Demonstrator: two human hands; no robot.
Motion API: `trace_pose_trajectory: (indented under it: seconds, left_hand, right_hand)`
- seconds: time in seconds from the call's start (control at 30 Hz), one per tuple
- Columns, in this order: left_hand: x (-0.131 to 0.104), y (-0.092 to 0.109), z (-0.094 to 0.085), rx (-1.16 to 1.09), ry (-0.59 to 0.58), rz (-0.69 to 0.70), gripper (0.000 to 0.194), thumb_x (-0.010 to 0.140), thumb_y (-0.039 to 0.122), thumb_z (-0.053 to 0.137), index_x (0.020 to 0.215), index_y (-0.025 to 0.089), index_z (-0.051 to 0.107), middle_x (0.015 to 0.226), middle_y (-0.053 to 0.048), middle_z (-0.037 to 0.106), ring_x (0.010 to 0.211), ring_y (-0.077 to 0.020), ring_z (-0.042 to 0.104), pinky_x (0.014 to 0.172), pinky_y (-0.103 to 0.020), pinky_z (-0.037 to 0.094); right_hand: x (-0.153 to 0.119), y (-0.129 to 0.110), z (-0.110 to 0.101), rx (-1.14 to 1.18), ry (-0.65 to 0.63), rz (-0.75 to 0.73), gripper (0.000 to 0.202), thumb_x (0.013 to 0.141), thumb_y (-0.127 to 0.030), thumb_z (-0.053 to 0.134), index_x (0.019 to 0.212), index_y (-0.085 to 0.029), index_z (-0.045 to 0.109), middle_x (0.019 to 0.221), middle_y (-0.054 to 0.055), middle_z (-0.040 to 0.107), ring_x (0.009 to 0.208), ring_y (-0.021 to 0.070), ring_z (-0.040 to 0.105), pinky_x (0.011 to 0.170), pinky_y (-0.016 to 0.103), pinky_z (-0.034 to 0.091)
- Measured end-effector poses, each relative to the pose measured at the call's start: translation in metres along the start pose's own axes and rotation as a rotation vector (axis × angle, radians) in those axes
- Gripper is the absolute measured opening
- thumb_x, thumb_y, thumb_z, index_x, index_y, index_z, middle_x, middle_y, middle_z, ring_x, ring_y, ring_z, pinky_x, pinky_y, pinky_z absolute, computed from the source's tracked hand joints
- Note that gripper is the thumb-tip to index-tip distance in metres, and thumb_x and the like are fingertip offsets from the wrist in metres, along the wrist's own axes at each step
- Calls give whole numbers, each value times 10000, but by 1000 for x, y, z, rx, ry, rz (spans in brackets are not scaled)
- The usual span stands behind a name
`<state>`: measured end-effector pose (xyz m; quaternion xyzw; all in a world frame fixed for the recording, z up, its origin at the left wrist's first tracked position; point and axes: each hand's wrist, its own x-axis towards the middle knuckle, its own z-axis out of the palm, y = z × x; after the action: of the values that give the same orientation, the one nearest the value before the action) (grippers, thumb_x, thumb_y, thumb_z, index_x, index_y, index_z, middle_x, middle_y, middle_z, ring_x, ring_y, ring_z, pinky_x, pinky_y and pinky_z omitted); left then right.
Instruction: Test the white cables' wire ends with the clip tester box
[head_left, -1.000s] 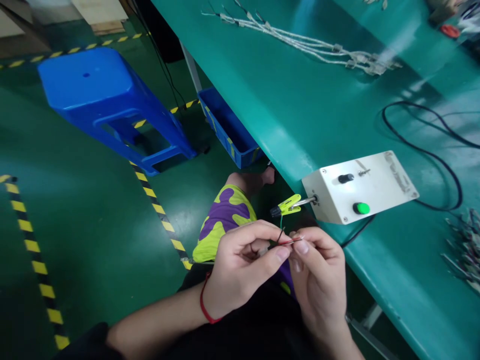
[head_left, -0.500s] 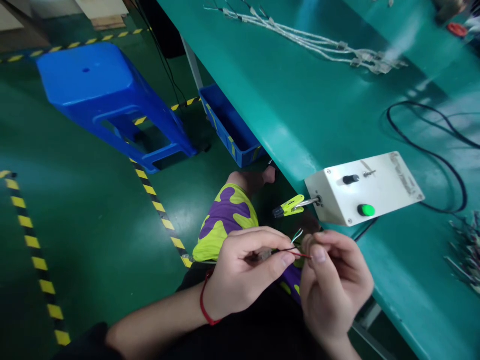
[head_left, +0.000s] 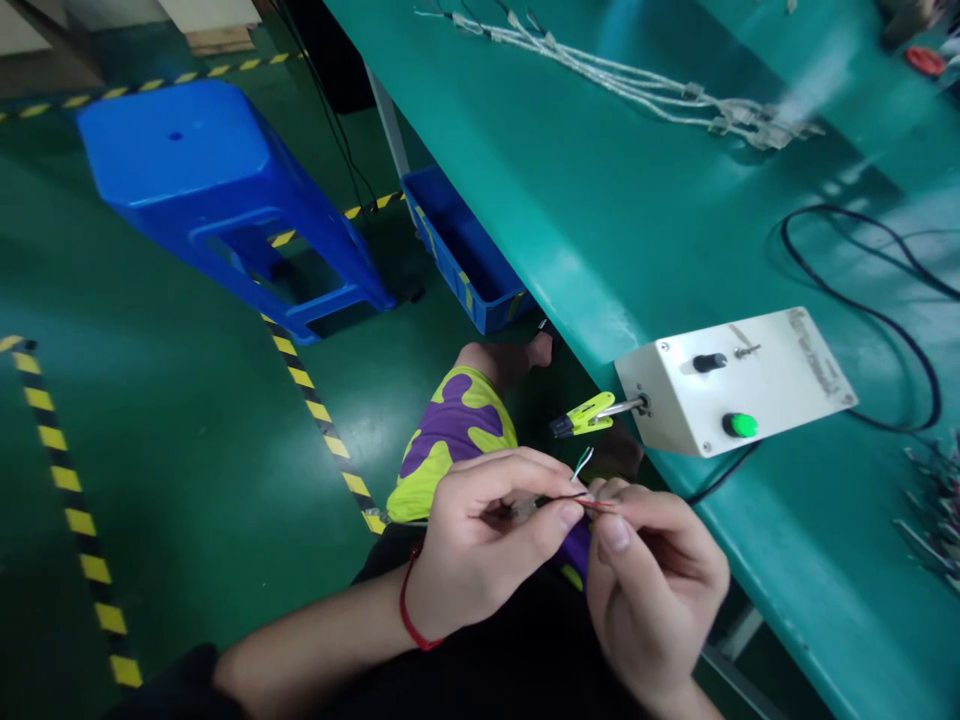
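My left hand, with a red cord at the wrist, pinches a thin cable whose split wires stick out past the fingertips. A green and white wire pair points upward, while a red wire and a black one run toward the right. My right hand is closed, thumb against forefinger, at the end of the red wire. Just beyond the hands, a yellow clip with a black tip sticks out from a white control box with a green button, a black knob and a toggle switch.
Several white cables lie bundled across the green table. A black cord loops behind the box, and loose wires are piled at right. On the floor stand a blue stool and a blue bin.
My right hand has shifted slightly left and down, closer to my left fingertips. The green and white wires now stand a little more upright. The whole view has drifted slightly.
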<state>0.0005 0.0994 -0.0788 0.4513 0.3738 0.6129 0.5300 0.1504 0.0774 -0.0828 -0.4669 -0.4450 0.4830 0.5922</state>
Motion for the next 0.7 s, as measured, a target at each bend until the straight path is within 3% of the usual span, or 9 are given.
trace_pose_trajectory:
  seconds: [0.27,0.7]
  left_hand:
    - [-2,-1,-1,-19,-12,31,247,844,-37,791,1007,145,827,970,-75,822,881,-153,787,803,-198,637]
    - [0,-1,-1,-21,3,11,242,832,-27,800,994,152,829,963,-73,820,865,-157,785,781,-197,634]
  right_hand:
    - [6,-1,7,86,8,45,73,900,-210,749,936,-268,775,696,-14,630,686,167,551,641,337,470]
    - [7,-3,8,69,0,74,54,923,-198,743,917,-250,758,706,-21,622,691,144,584,640,287,483]
